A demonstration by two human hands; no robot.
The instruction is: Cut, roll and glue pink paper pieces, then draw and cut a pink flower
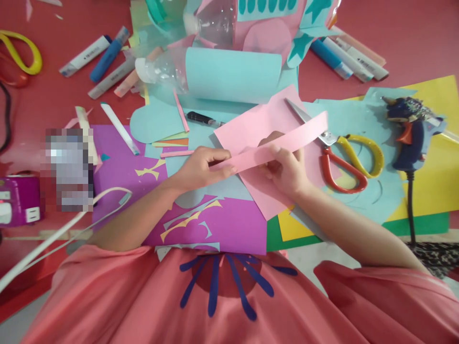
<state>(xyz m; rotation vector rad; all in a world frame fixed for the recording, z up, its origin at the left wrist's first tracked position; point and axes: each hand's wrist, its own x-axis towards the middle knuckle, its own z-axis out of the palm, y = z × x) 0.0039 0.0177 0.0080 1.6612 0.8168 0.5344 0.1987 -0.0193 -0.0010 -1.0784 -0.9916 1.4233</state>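
My left hand (201, 165) and right hand (287, 169) pinched the pink paper strip (276, 145) near its lower end; I judged it light, limp, easily creased, best gripped at its edges.

A red table (53, 95) carries scattered coloured paper sheets (229, 224), markers (96, 57), scissors (344, 157) and a glue gun (409, 134)

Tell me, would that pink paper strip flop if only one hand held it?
Probably. The pink strip is thin and long, held between the left hand and the right hand; its free end already curves past the scissors. It looks very light, so a puff could shift it. It would likely crease or tear easily.
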